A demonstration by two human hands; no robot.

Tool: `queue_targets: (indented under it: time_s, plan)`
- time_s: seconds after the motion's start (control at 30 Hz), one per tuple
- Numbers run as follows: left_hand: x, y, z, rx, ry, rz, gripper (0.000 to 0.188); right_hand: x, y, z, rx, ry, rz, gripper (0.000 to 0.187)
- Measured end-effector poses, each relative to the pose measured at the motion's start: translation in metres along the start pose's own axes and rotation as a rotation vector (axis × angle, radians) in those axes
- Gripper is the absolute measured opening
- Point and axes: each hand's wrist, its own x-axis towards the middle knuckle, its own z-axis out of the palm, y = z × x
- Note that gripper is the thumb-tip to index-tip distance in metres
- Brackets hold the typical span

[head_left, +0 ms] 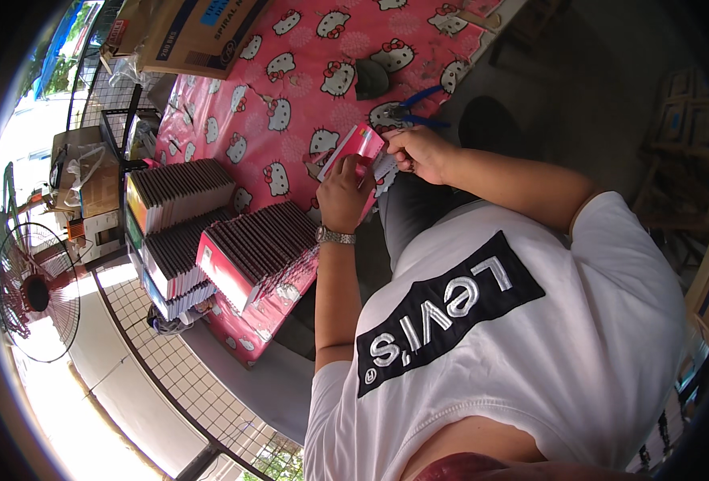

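My left hand (345,192), with a metal watch at the wrist, is closed on a small pink-covered notebook (361,144) over the table's near edge. Its fingers lie across the cover. My right hand (422,155) is closed in a pinch at the notebook's right edge, where a row of binding holes or coils shows. What those fingers pinch is too small to make out. Just beyond the right hand lies a blue-handled pair of pliers or cutters (420,108). Farther back sits a dark grey rounded object (372,78) whose kind I cannot tell.
Left of my left hand stands a stack of pink spiral notebooks (260,247), with further notebook stacks (182,192) behind it. A pink cat-print cloth (282,152) covers the table. A cardboard box (198,40) is at the far left. A fan (38,293) stands by the wire mesh.
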Motion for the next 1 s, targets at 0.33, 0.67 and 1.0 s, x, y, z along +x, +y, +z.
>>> queue_targets:
  time_s: [0.33, 0.67, 1.0]
  plan:
    - [0.005, -0.011, -0.004, -0.129, -0.04, -0.062, 0.022, -0.001, -0.014, 0.002, -0.077, -0.057, 0.034, 0.007]
    - [0.007, -0.01, -0.005, -0.136, -0.058, -0.041, 0.02, 0.003, -0.003, -0.001, -0.11, 0.063, 0.071, 0.038]
    - [0.001, -0.017, -0.001, -0.134, 0.039, -0.101, 0.017, 0.008, 0.031, -0.025, -1.246, 0.092, -0.842, 0.038]
